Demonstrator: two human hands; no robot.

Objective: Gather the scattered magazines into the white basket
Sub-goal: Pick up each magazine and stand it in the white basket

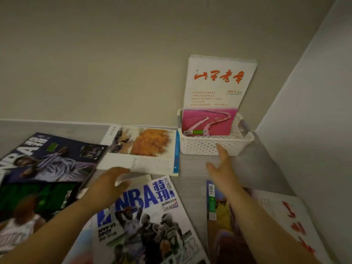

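nearest on the grey worktop [192, 187] lie a white nba mag [146, 216] at centre, a green mag [38, 197] at left & a red-lettered mag [276, 206] at right. further up, left grip [106, 184] pinches the near edge of an open mag [148, 145] w/ an orange photo, while right grip [222, 168] is spread wide, holding nothing, fingertips [222, 151] by the front wall of the white basket [200, 147]. in the far corner that basket holds one upright red-titled mag [219, 88] leaning at the wall [114, 54].

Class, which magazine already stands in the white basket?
The white-and-pink magazine, standing upright in the white basket; the others lie flat outside it.
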